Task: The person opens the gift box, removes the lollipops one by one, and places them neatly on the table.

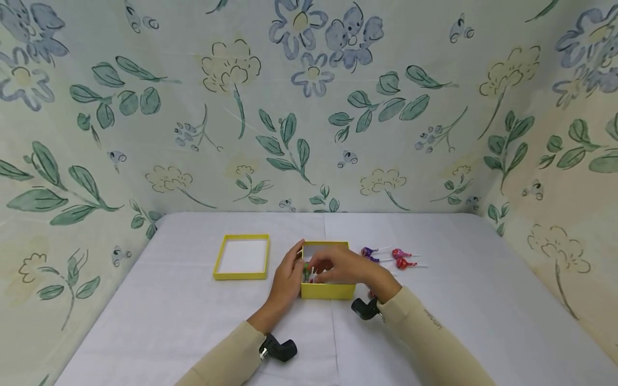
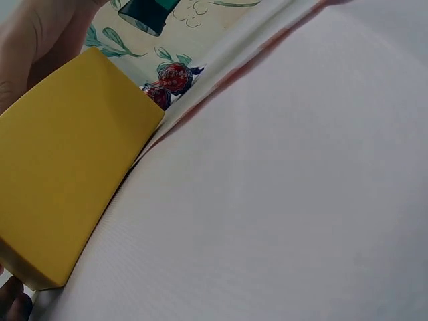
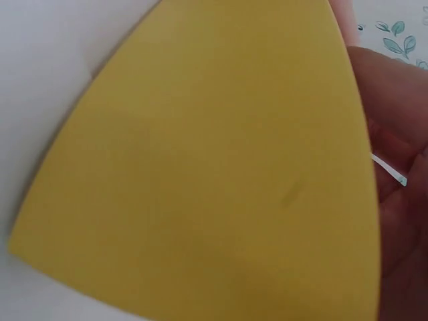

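An open yellow box (image 1: 328, 291) stands on the white cloth, its front wall filling much of both wrist views. My left hand (image 1: 288, 279) holds the box's left side, fingers along the outside and thumb by the rim. Over the rim from the right, my right hand (image 1: 343, 265) reaches in with bent fingers and pinches a lollipop; its white stick (image 3: 389, 168) shows by the fingers in the right wrist view, its head hidden. A green-wrapped candy (image 1: 306, 272) shows inside near the left wall. The rest of the box's contents is hidden behind the right hand.
Right of the box lie purple lollipops (image 1: 368, 251), a pink one (image 1: 398, 253) and a red one (image 1: 403, 263). Another red-wrapped candy (image 1: 371, 294) peeks out by the right wrist. The yellow-rimmed lid (image 1: 240, 276) lies left of the box. A floral cloth (image 1: 309, 177) hangs behind.
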`<state>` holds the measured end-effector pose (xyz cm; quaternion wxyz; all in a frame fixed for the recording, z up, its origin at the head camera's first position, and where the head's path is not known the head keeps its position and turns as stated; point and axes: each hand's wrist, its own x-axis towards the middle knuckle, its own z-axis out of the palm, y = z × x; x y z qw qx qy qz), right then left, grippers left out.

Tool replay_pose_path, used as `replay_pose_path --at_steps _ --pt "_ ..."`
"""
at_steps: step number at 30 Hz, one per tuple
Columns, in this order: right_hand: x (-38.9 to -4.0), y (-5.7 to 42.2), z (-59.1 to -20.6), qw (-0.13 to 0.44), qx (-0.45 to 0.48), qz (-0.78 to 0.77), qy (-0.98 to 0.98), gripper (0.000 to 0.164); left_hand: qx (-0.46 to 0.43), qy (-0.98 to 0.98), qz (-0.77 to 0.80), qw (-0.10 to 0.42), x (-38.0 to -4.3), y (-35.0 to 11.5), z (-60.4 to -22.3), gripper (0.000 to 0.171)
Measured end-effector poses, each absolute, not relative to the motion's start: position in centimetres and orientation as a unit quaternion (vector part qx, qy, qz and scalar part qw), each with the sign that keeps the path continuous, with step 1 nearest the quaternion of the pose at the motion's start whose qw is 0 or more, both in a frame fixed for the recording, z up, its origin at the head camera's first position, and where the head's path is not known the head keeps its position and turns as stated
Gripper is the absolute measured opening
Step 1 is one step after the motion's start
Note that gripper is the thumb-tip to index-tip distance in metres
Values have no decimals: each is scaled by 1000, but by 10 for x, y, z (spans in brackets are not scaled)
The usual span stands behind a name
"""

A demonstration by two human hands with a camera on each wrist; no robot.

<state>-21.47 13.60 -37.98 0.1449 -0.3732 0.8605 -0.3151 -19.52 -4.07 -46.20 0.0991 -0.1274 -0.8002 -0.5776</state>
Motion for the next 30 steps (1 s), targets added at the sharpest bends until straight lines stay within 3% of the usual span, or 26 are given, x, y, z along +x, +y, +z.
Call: replay_pose_path --at_steps 8,30 --pt "-218 129 -384 169 -364 -299 866 10 -127 -799 -580 94 -197 -42 -463 47" --pt "-226 124 -392 203 -352 -268 873 12 -137 -800 -575 97 -196 -42 -464 48"
